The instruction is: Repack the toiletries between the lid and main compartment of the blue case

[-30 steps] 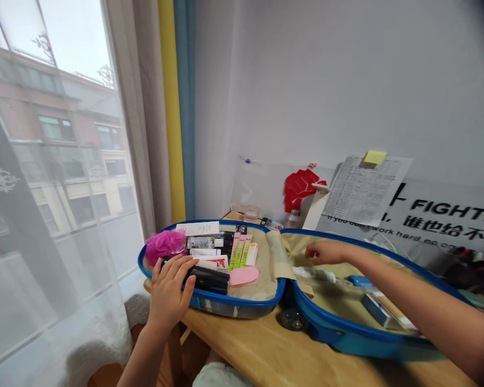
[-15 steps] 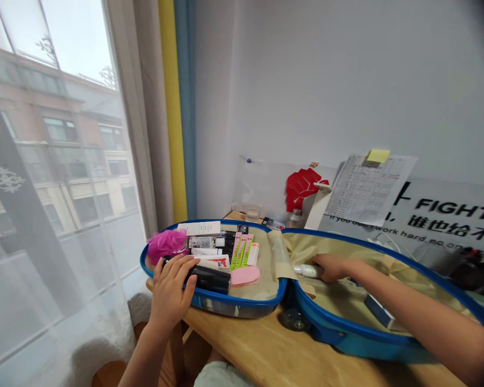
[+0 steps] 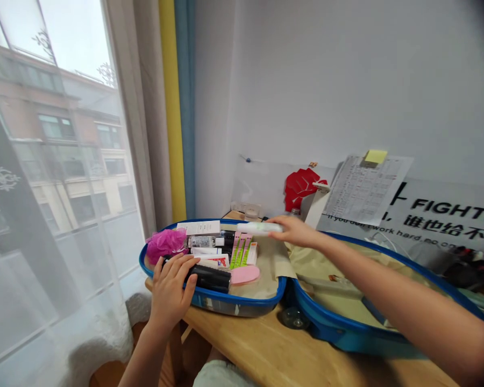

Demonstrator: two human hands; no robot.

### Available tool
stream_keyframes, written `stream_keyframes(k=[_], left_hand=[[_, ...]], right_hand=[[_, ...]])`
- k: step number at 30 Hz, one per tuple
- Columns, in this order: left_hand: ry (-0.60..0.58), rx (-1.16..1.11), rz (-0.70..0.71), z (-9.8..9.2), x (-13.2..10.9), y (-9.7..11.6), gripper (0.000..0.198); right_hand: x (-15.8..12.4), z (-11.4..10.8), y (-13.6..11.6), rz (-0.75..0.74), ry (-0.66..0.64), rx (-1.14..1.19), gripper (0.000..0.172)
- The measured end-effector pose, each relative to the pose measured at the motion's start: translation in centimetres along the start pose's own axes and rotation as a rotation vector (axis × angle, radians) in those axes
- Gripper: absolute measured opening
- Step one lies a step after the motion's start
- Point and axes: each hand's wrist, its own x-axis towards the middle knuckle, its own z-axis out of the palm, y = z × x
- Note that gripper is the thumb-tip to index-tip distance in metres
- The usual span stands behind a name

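Note:
My right hand (image 3: 292, 231) is closed round one end of a white bottle (image 3: 254, 229), held sideways above the left half of an open blue suitcase (image 3: 242, 310). My left hand (image 3: 175, 285) lies over the left part of a black cylindrical bottle (image 3: 213, 278) at that half's near edge, fingers stretched and thumb apart. Around it are a pink bath puff (image 3: 167, 244), a small clear bottle (image 3: 201, 242), a white box (image 3: 198, 227), a toothpaste-like tube (image 3: 221, 260), several pink-and-green packets (image 3: 241, 250) and a flat pink oval item (image 3: 245, 274).
The suitcase's right half (image 3: 339, 338) holds a dark blue box (image 3: 373, 312), partly behind my right forearm. A wooden table (image 3: 242, 349) carries the case. Behind stand a red fist cutout (image 3: 300, 188) and clipped papers (image 3: 367, 188). Curtains (image 3: 171, 107) hang at left.
My right hand has lifted the white bottle out of the suitcase's right half and carried it left, over the left half. My left hand has stayed put.

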Motion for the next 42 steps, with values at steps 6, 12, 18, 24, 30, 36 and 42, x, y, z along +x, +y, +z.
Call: stream_keyframes(k=[6, 12, 18, 24, 30, 36, 42], left_hand=[[0.003, 0.003, 0.001, -0.1, 0.1, 0.2, 0.033], [0.008, 0.005, 0.016, -0.1, 0.3, 0.3, 0.033], [0.001, 0.002, 0.001, 0.0, 0.1, 0.2, 0.032], [0.0, -0.006, -0.011, 0.0, 0.0, 0.2, 0.033], [-0.005, -0.002, -0.002, 0.0, 0.1, 0.1, 0.033], [-0.012, 0.003, -0.01, 0.0, -0.1, 0.0, 0.032], [0.003, 0.005, 0.006, 0.2, -0.1, -0.2, 0.032]], right_hand=[[5.3, 7.3, -8.5, -0.153, -0.009, -0.026, 0.042], [6.9, 9.8, -11.1, -0.194, 0.001, -0.061, 0.038], [7.2, 11.0, -12.2, -0.194, -0.01, -0.062, 0.037], [7.1, 11.7, -12.4, -0.19, -0.008, -0.059, 0.037], [6.8, 8.6, -11.0, -0.175, 0.044, -0.005, 0.039], [3.6, 0.2, -0.1, 0.089, 0.11, 0.019, 0.031], [-6.3, -1.4, 11.9, 0.354, -0.195, -0.055, 0.016]])
